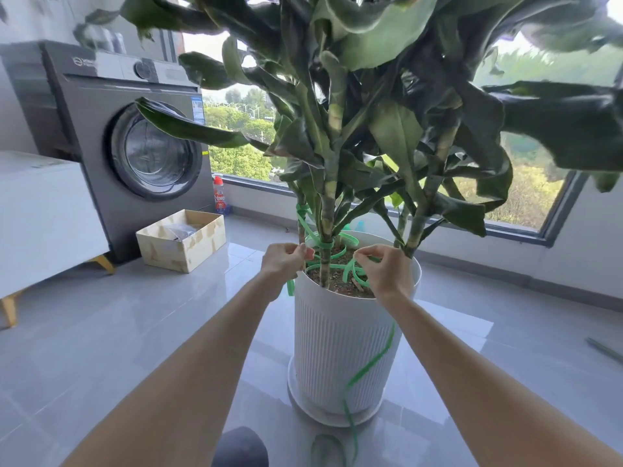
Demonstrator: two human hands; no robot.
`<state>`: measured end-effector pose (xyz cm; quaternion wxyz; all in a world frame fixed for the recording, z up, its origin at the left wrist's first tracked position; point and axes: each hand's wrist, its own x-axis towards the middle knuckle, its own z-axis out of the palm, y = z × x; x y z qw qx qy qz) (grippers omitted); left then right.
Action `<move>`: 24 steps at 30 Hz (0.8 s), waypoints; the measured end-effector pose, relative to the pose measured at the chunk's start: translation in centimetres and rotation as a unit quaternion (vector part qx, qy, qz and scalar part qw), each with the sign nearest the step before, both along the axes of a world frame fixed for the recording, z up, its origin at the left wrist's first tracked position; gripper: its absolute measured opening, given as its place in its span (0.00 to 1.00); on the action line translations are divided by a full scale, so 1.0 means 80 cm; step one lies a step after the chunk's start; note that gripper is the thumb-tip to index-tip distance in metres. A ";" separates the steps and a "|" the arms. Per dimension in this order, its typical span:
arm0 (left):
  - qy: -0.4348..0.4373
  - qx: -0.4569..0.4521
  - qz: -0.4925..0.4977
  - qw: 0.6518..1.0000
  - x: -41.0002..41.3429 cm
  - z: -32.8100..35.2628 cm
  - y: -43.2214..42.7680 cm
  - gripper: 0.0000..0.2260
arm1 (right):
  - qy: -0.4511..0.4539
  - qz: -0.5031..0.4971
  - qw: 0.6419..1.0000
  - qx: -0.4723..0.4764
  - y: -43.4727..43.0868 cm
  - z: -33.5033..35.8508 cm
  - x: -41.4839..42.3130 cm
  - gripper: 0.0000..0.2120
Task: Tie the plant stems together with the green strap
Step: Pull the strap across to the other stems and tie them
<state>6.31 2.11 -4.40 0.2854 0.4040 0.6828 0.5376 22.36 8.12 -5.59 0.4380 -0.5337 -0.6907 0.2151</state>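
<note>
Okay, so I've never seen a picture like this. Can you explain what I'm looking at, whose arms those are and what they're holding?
This is one picture from a camera worn on a person's head, looking forward and down, so the two bare arms are the wearer's own. No machine is involved. The left hand pinches a green strap, and the right hand pinches another stretch of it above the soil. The strap loops around the middle stem and trails down the white pot to the tiled floor. A washing machine and a box stand to the left.
</note>
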 end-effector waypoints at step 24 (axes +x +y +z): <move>-0.199 0.014 0.007 0.980 0.016 0.009 0.016 0.21 | 0.063 0.042 0.996 -0.045 0.013 0.008 -0.036 0.10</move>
